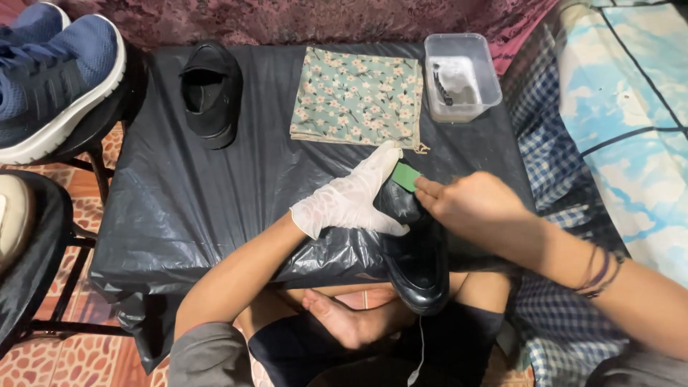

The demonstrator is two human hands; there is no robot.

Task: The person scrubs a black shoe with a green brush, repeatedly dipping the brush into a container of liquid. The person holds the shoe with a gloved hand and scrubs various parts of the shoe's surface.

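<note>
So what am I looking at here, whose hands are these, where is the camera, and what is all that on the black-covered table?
There is no machine here: a person wears a camera on the head, so the single picture looks down at their own two hands. The left hand, in a thin white glove, steadies a glossy black leather shoe at the near edge of the low table covered in black plastic sheeting. The bare right hand presses a small green pad against that shoe. Farther back lie a second black shoe, a folded floral cloth in pale green and a clear plastic tub with something whitish inside. At far left, blue sneakers with white soles rest on a stool.
</note>
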